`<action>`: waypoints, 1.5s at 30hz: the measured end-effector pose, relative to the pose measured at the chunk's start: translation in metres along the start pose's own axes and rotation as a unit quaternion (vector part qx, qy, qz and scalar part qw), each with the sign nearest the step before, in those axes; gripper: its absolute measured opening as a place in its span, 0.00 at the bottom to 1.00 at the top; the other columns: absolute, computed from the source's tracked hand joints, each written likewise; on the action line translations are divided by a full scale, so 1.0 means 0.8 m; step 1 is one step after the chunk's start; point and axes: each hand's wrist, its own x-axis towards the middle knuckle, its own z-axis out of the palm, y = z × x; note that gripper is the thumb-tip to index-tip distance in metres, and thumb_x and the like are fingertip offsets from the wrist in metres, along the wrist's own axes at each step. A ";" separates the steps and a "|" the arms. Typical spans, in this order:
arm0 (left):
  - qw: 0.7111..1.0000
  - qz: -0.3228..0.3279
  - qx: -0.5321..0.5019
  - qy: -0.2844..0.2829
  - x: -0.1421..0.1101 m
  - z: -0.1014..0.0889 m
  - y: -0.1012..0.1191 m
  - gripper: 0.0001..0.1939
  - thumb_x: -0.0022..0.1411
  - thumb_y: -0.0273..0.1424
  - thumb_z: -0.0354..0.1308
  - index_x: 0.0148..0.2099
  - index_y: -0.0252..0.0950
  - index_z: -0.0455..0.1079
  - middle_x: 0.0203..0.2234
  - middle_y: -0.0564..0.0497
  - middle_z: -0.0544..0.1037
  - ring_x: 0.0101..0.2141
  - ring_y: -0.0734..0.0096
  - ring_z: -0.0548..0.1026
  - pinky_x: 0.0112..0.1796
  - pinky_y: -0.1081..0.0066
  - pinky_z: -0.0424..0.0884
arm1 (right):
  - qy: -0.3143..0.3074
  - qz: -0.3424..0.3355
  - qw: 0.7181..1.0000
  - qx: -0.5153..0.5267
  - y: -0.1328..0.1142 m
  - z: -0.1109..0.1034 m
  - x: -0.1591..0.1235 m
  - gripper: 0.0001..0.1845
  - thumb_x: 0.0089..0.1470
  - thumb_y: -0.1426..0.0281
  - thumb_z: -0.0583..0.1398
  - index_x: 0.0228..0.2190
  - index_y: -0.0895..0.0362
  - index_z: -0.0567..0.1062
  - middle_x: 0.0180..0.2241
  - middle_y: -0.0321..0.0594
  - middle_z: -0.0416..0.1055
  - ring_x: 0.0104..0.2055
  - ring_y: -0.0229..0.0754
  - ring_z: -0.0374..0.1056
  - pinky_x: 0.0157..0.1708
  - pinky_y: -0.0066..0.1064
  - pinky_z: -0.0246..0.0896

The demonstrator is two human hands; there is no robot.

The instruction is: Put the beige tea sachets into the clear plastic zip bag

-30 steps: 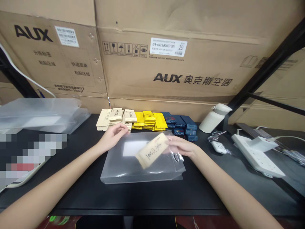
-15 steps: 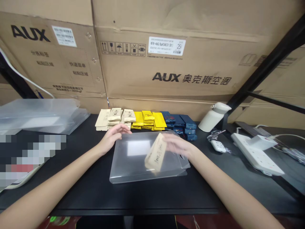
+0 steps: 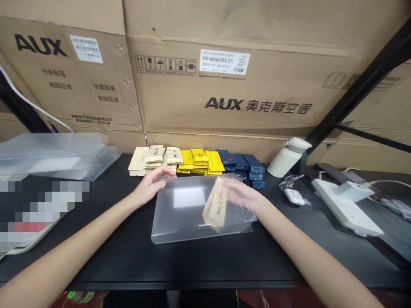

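A frosted clear plastic bag (image 3: 183,214) with a white label patch lies flat on the black table (image 3: 199,261). My left hand (image 3: 150,185) rests on its far left corner, fingers curled over the edge. My right hand (image 3: 242,194) holds a beige packet (image 3: 216,205) with dark lettering, tilted nearly upright at the bag's right end, where the bag's mouth lifts around the hand. Whether the packet is inside the bag I cannot tell.
Rows of beige packets (image 3: 154,159), yellow packets (image 3: 201,161) and dark blue packets (image 3: 245,167) lie behind the bag. A stack of clear bags (image 3: 54,155) sits far left. A white bottle (image 3: 287,157), a power strip (image 3: 345,207) and cardboard boxes (image 3: 224,77) stand around.
The beige packet has swung from lying slantwise to nearly upright and moved right with my right hand. The bag has slid to the right. My left hand stayed at its far corner.
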 end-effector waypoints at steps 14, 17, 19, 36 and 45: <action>0.999 -0.040 0.011 0.005 -0.001 0.003 0.012 0.22 0.40 0.24 0.49 0.40 0.38 0.72 0.40 0.49 0.78 0.46 0.58 0.75 0.44 0.59 0.71 | 0.002 -0.008 0.999 0.036 -0.008 0.005 -0.003 0.11 0.47 0.71 0.71 0.34 0.59 0.77 0.32 0.38 0.77 0.35 0.36 0.73 0.39 0.27 0.67; 0.999 -0.043 0.015 -0.008 -0.001 0.002 0.013 0.22 0.40 0.24 0.49 0.40 0.38 0.71 0.41 0.49 0.78 0.46 0.57 0.74 0.44 0.59 0.71 | 0.012 -0.006 0.999 0.042 -0.010 0.005 -0.002 0.11 0.46 0.71 0.71 0.33 0.59 0.77 0.32 0.37 0.77 0.34 0.35 0.73 0.37 0.27 0.67; 0.999 -0.043 0.014 -0.021 -0.001 0.001 0.013 0.22 0.40 0.24 0.49 0.41 0.38 0.71 0.41 0.49 0.78 0.47 0.58 0.74 0.45 0.59 0.71 | 0.017 -0.006 0.999 0.044 -0.010 0.004 -0.002 0.12 0.45 0.71 0.71 0.33 0.58 0.77 0.32 0.37 0.77 0.34 0.35 0.73 0.37 0.27 0.67; 0.993 0.002 0.100 -0.059 0.000 0.000 0.000 0.17 0.52 0.26 0.50 0.43 0.37 0.71 0.42 0.47 0.77 0.45 0.58 0.75 0.49 0.56 0.70 | 0.081 -0.017 0.996 -0.042 -0.005 0.006 -0.003 0.15 0.41 0.74 0.72 0.35 0.56 0.79 0.33 0.38 0.75 0.34 0.37 0.71 0.36 0.28 0.68; 0.984 0.018 0.167 -0.055 -0.004 0.007 0.000 0.14 0.61 0.28 0.47 0.46 0.37 0.69 0.40 0.47 0.76 0.42 0.61 0.75 0.48 0.57 0.70 | 0.058 -0.003 0.995 -0.078 -0.002 0.007 -0.003 0.14 0.44 0.74 0.71 0.36 0.58 0.79 0.36 0.38 0.76 0.38 0.37 0.72 0.40 0.29 0.68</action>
